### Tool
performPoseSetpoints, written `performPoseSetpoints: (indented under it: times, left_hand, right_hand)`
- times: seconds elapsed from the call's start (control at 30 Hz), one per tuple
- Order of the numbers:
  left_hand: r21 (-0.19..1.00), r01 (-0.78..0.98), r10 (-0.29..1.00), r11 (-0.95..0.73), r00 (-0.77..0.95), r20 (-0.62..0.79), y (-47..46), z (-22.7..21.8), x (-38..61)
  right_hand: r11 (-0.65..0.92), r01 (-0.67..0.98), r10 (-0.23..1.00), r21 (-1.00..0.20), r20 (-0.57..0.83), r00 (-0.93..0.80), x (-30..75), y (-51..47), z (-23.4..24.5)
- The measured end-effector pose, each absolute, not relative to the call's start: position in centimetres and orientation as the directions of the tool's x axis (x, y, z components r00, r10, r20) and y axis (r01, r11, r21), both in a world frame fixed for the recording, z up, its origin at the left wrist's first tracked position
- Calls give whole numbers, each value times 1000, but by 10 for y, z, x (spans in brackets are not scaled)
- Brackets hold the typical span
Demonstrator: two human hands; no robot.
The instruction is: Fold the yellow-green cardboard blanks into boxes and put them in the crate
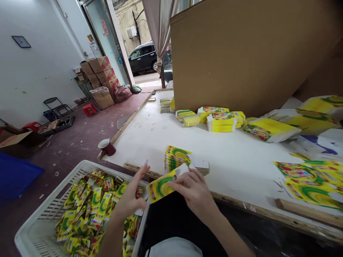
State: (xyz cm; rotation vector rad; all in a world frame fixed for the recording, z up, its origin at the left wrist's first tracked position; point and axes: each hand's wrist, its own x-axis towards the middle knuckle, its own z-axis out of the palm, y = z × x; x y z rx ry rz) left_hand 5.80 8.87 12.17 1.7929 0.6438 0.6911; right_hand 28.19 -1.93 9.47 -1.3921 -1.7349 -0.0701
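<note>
Carton — long axis rising rightward.

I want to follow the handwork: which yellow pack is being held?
The yellow pack in the right hand, its white end by the fingers; the others lie in the white basket or on the table.

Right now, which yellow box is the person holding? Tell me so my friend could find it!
Find the white table, then its near edge beside the white basket. There, the right hand holds a yellow-green carton. Unlike the bunched cartons just beyond, it alone is held.
</note>
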Motion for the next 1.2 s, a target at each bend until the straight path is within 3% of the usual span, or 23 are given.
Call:
performPoseSetpoints:
  times: [0.1,0.17,0.23,0.3,0.37,0.47,0.53,0.67,0.8,0.9,1.2]
  left_hand:
    - [867,334,655,-369,756,-13,75,119,72]
    - [849,378,693,-370,720,-18,65,111,83]
    - [834,392,744,-389,667,33,58,102,91]
    - [804,383,731,-454,676,91,53,96,94]
    - [773,335,668,-539,729,149,49,93,94]
    - [720,274,593,-637,771,232,44,90,95]
    - [696,251,573,-673,772,276,42,87,96]
    - [716,254,594,-650,758,271,42,80,97]
    - [822,297,671,-487,730,134,48,79,96]
    - [863,262,686,-432,716,126,52,80,95]
    - [815,368,721,-448,687,85,55,78,88]
  right_hand:
    - [467,790,717,-397,693,-75,269,-23,97]
    - [426,754,682,-500,725,96,260,-23,95]
    - [353,634,681,-688,654,330,253,-21,90]
    - [309,390,773,-867,468,429,249,-18,83]
    - [225,56,909,-973,231,347,245,-15,75]
    - [64,-346,990,-936,16,139,241,-13,67]
    - [36,-435,994,-900,-13,108,240,-13,65]
    - [121,-309,981,-943,67,181,241,-14,63]
    - [285,146,955,-947,294,44,242,-19,68]
    - [316,384,946,-867,319,-58,243,-22,73]
    - [321,496,946,-807,252,-204,274,-21,87]
